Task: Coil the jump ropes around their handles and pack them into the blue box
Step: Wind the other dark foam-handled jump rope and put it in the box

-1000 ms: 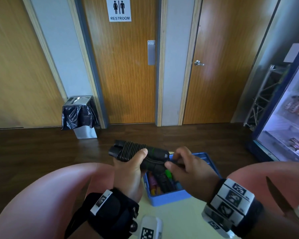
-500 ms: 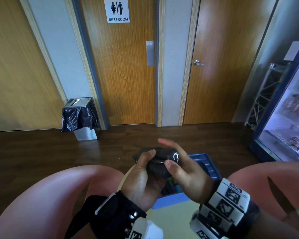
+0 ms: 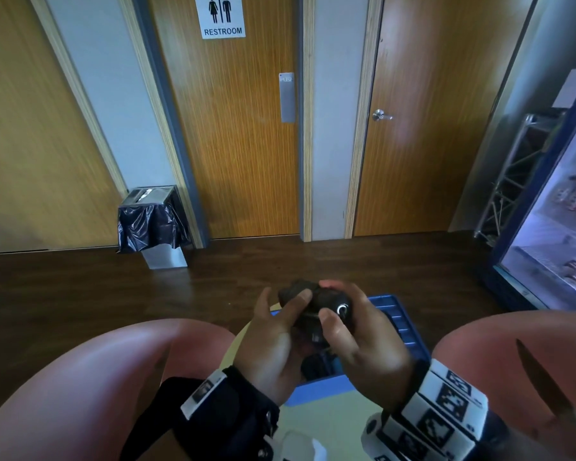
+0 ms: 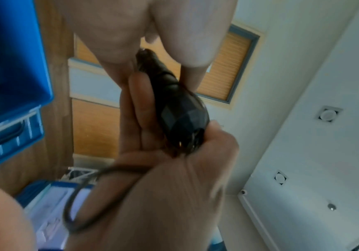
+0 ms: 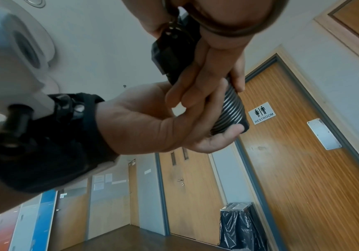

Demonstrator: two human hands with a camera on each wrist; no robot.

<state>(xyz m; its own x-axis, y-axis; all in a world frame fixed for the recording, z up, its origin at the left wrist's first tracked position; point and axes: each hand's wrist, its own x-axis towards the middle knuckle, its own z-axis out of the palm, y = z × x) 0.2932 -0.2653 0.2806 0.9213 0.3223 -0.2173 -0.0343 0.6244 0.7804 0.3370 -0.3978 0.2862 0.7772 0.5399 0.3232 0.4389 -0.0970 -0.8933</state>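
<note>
A black jump rope (image 3: 316,302), its cord coiled around the two handles, is held end-on toward me above the blue box (image 3: 401,322). My left hand (image 3: 280,327) grips the bundle from the left, thumb on top. My right hand (image 3: 353,331) grips it from the right, thumb near the handle's white-ringed end cap. The right wrist view shows tight cord turns on the jump rope (image 5: 230,108) in the left hand (image 5: 152,129). In the left wrist view a loose cord loop (image 4: 73,203) hangs below the faceted handle (image 4: 182,112). The box holds other coloured rope bundles, mostly hidden.
The blue box stands on a small pale yellow table (image 3: 323,417) between my knees. A bin with a black liner (image 3: 153,221) stands by the restroom door. A glass-fronted fridge (image 3: 552,234) is at the right. Dark wood floor lies ahead.
The rope bundle has turned from lying sideways to pointing end-on toward me. Both hands have wrapped more closely around it, above the box.
</note>
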